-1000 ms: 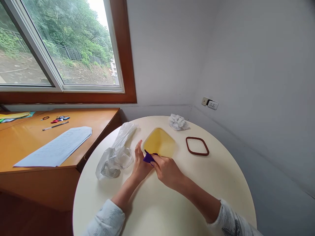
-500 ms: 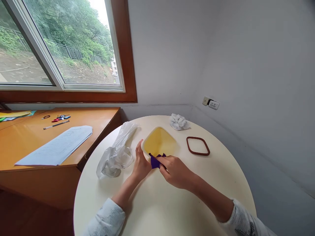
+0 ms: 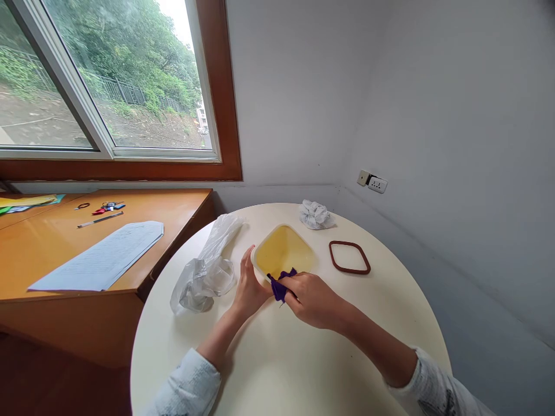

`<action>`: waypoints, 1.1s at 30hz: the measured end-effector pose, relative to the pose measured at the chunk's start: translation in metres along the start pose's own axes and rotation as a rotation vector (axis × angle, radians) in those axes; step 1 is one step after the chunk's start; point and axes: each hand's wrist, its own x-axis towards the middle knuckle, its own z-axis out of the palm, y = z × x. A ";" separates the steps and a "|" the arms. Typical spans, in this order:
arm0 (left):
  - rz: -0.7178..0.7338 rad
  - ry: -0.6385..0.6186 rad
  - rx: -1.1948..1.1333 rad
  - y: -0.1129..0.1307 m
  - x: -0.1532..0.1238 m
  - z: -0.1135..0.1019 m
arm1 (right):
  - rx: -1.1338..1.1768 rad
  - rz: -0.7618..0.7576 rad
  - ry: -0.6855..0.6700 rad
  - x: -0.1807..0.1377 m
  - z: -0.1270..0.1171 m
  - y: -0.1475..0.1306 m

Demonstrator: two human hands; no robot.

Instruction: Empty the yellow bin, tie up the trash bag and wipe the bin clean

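Note:
A squarish, translucent yellowish plastic container [image 3: 284, 248] rests on the round white table. Along its left and near side, my left hand [image 3: 251, 289] grips the wall, thumb toward the front corner. My right hand [image 3: 314, 300] pinches a crumpled purple cloth [image 3: 281, 286] and presses it over the container's near rim. Part of the cloth hangs outside the rim, and the fingertips under it are partly hidden. To the right lies a reddish-brown rounded-square ring [image 3: 349, 257], apart from both hands.
A clear plastic bag [image 3: 203, 280] lies left of the container. Behind stands a crumpled white bag [image 3: 315, 215]. On the wooden desk [image 3: 182, 231] at left are written papers [image 3: 104, 257], a pen [image 3: 100, 219] and keys [image 3: 108, 208]. Walls close off the back and right.
My right hand and the purple cloth have shifted slightly right and up along the near rim. The container has moved slightly right, with my left hand still on it.

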 end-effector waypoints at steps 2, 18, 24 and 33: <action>0.008 0.000 0.005 0.001 0.000 0.000 | 0.008 0.007 -0.011 0.000 0.000 0.000; 0.216 -0.049 0.041 0.001 0.001 0.000 | 0.015 0.099 -0.365 0.014 -0.008 0.010; 0.231 -0.064 0.045 0.005 0.002 -0.001 | -0.090 0.089 -0.472 0.037 0.003 0.013; 0.237 -0.067 0.052 0.004 0.003 -0.002 | -0.150 0.065 -0.482 0.058 0.020 0.019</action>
